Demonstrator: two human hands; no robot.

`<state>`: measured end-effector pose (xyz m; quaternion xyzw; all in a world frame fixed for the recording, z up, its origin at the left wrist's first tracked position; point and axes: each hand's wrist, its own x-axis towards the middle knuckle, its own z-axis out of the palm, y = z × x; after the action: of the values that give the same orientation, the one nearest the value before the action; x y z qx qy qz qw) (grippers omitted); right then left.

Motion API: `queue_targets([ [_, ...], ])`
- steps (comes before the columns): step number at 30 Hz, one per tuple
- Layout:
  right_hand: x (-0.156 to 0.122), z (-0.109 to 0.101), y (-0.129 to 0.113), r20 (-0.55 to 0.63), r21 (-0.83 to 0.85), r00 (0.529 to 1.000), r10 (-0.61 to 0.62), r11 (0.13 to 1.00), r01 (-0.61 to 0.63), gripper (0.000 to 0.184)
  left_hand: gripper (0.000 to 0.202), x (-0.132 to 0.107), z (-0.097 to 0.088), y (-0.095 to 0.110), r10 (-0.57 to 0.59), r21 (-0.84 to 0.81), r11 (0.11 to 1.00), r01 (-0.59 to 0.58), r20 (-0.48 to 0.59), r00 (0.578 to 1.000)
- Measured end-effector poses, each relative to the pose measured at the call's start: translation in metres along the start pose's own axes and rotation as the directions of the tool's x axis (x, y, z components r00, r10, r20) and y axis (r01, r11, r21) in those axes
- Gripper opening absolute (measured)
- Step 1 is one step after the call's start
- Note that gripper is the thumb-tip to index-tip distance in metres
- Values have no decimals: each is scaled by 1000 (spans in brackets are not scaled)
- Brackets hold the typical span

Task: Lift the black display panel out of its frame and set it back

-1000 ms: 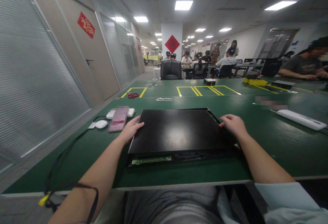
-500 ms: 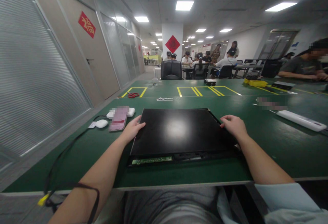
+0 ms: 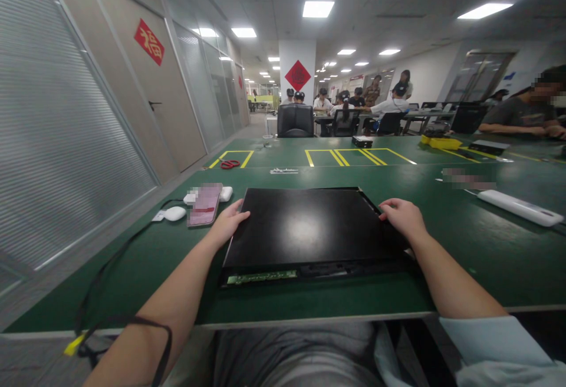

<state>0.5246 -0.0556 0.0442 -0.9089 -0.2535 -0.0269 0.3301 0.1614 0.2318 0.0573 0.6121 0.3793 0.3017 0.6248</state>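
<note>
A flat black display panel [image 3: 305,228] lies before me on the green table, its glossy face up and reflecting a ceiling light. Along its near edge a strip of green circuit board [image 3: 262,277] shows beside a dark frame. My left hand [image 3: 230,222] grips the panel's left edge, thumb on top and the other fingers mostly hidden at the side. At the right edge, my right hand [image 3: 403,219] is closed with thumb and fingertips pinching the rim. What lies under the panel is hidden.
A pink phone [image 3: 206,204] and a white rounded device [image 3: 175,214] with a black cable sit to the left. Red-handled scissors [image 3: 230,164] lie beyond. On the right is a white bar-shaped device [image 3: 519,207]. A yellow container [image 3: 441,142] stands farther back. Other people sit across the room.
Both hands stay at the panel's edges. The panel's near edge looks very slightly higher in view; otherwise the tabletop things have not moved.
</note>
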Motion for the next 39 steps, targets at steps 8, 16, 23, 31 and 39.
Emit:
queue_targets([
  [8, 1, -1, 0, 12, -3, 1000, 28, 1000, -27, 27, 58, -3, 2, 3, 23, 7, 1000, -23, 22, 999],
  [16, 2, 0, 1, 10, 9, 1000, 29, 1000, -29, 29, 56, -3, 1, 3, 21, 20, 1000, -21, 28, 999],
  [23, 0, -2, -1, 4, -10, 1000, 21, 1000, -21, 29, 54, -4, 1, 3, 28, 20, 999, -29, 52, 998],
  [31, -1, -3, -2, 18, -10, 1000, 25, 1000, -25, 28, 58, -1, 0, 0, 22, 26, 999, -24, 43, 999],
  [39, 1, -1, 0, 22, -6, 1000, 19, 1000, -19, 26, 54, -3, 0, 2, 37, 44, 998, -39, 36, 999],
])
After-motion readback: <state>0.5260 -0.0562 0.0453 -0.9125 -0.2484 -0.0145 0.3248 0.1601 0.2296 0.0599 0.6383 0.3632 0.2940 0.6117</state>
